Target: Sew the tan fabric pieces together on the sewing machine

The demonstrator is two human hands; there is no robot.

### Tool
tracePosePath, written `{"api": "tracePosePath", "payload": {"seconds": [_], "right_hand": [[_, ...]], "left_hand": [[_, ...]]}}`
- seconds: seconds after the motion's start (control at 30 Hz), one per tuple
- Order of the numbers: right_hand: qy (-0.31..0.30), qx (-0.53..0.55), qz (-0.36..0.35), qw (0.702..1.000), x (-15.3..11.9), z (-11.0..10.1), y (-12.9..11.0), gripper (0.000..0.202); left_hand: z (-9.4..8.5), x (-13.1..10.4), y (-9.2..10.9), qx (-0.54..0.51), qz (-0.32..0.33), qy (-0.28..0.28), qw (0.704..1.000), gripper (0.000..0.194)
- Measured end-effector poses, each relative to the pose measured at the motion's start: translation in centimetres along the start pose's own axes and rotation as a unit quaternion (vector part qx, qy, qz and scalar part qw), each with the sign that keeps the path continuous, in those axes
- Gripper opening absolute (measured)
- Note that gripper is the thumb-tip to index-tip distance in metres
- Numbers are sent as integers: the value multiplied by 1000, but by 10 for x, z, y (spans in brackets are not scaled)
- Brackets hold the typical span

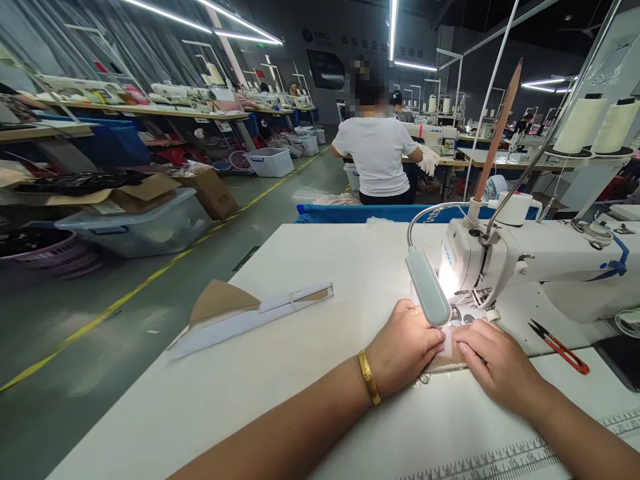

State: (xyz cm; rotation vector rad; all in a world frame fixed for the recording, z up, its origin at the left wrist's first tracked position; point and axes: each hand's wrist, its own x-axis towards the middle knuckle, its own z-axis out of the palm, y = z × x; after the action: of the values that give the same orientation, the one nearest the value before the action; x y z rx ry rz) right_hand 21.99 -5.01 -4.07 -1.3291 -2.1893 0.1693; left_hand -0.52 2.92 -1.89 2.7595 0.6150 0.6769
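Note:
A white sewing machine (530,250) stands at the right of the white table, its lamp (429,287) lit over the needle area. Below the lamp lies a small piece of pinkish-tan fabric (447,360) with a pale strip on it. My left hand (407,347), with a gold bracelet at the wrist, has its fingers bent together on the fabric's left edge. On the right edge, close to the presser foot, my right hand (497,360) presses the fabric with bunched fingers. The fingertips of both hands are only inches apart.
Red-handled thread snips (560,347) lie right of my right hand, near a dark phone (620,360). Folded paper and brown card (250,317) rest on the table's left part. A ruler (480,467) runs along the front. A person in white (377,157) sits ahead.

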Motion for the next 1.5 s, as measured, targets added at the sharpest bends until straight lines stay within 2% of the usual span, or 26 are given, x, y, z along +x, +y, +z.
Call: {"api": "tracePosePath", "payload": {"seconds": [0.37, 0.57, 0.73, 1.03, 1.5], "right_hand": [[0, 53, -62, 997, 2, -8, -8, 23], [-4, 44, -112, 993, 3, -11, -14, 31], [-5, 24, -113, 993, 2, -9, -15, 32], [10, 23, -106, 994, 3, -8, -17, 30], [-13, -38, -45, 998, 8, 3, -1, 27]], "left_hand": [[5, -4, 3, -6, 26, 6, 1000, 28], [-1, -5, 4, -4, 52, -3, 999, 26], [-4, -8, 4, 10, 70, -2, 997, 23], [-2, -12, 4, -6, 59, -2, 998, 23], [1, 0, -1, 23, 25, 11, 999, 24]]}}
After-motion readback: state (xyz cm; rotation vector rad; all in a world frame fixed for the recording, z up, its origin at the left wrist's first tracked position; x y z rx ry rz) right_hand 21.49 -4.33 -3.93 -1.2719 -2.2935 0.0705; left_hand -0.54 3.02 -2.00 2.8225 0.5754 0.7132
